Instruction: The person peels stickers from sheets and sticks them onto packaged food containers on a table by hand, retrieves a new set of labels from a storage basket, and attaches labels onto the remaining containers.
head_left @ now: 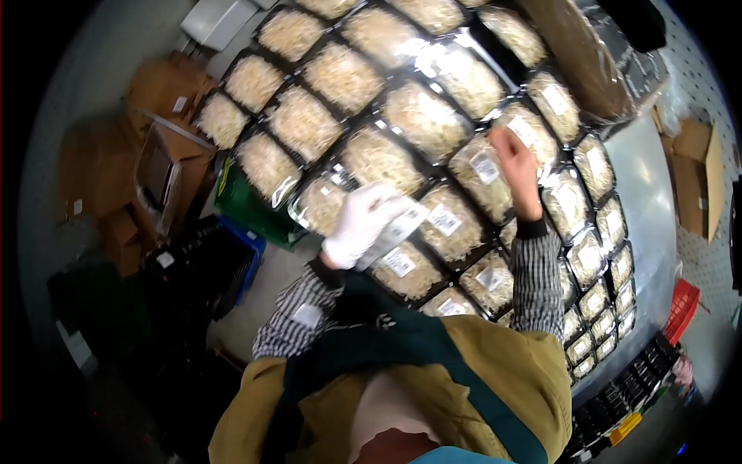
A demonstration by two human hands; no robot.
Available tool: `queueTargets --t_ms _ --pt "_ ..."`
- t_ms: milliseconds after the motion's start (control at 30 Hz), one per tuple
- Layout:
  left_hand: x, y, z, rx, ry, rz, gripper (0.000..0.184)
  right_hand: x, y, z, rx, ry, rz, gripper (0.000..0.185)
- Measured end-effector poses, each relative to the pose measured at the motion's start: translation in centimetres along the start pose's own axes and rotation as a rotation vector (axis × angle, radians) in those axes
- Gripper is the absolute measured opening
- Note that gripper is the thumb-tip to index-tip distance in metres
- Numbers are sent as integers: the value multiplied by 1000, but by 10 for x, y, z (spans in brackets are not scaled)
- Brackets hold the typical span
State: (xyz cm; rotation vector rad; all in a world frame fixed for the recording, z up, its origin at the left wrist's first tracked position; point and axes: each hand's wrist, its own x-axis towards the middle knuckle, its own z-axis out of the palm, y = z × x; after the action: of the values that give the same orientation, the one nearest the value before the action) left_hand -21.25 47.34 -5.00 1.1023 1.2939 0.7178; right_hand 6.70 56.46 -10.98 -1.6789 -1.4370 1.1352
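Observation:
My left hand [362, 226], in a white glove, is closed on a strip of white labels [403, 223] that hangs over the black trays near me. My right hand [516, 166] is bare, with its fingers bent together over a film-wrapped tray of pale shredded food, possibly bean sprouts [471, 174], which bears a printed label [485, 167]. Whatever those fingers pinch is hidden. Another labelled tray [444, 222] lies between my hands. Just beyond my left hand sits an unlabelled tray [380, 160].
Packed trays cover most of the metal table [649, 201], unlabelled ones at upper left, labelled ones at right. A plastic-lined box [591, 62] stands at the far edge. Cardboard boxes [166, 93], a green crate [251, 205] and a blue crate [249, 255] are on the left; a red crate [682, 309] is right.

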Motion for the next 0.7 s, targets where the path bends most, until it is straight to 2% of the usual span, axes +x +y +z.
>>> queueTargets --t_ms 33,67,100,133,167,200,267,300,367,400,467,533,600,633,700 --pt "-7 2 7 -87 61 -6 13 -39 -33 22 202 -419 129 39" --pt "-12 3 10 -172 121 -3 12 -71 -59 43 435 -586 67 33" --pt "-17 -3 5 -40 107 109 15 -102 -69 64 563 -593 203 28" --pt "-24 -12 -3 90 92 216 18 -119 -76 74 478 -574 264 21" --pt "-35 -21 -16 106 3 65 21 -132 -75 82 486 -547 237 18" --pt "-49 0 -30 23 -115 -56 22 -139 -70 89 491 -513 207 15" --pt "-74 -20 -63 26 -203 -125 23 -147 -68 104 487 -382 237 9" --pt "-91 -29 -87 -82 -168 -220 14 -147 -70 115 424 -331 200 11" --pt "-125 -29 -148 -343 -2 -276 15 -143 -58 153 286 -274 85 18" --pt "-140 -29 -182 -79 51 -5 17 -143 -61 177 136 -250 -16 21" --pt "-180 -23 -230 -205 448 -83 21 -142 -59 237 -97 -50 -97 28" --pt "-202 -9 -254 -366 650 143 24 -136 -56 281 -442 92 -296 27" --pt "-214 -14 -281 -337 633 244 25 -139 -57 301 -696 270 -484 24" --pt "-216 -15 -290 -266 587 231 22 -143 -61 302 -763 248 -429 26" --pt "-211 -24 -300 -81 457 273 17 -149 -62 301 -775 359 -265 28"
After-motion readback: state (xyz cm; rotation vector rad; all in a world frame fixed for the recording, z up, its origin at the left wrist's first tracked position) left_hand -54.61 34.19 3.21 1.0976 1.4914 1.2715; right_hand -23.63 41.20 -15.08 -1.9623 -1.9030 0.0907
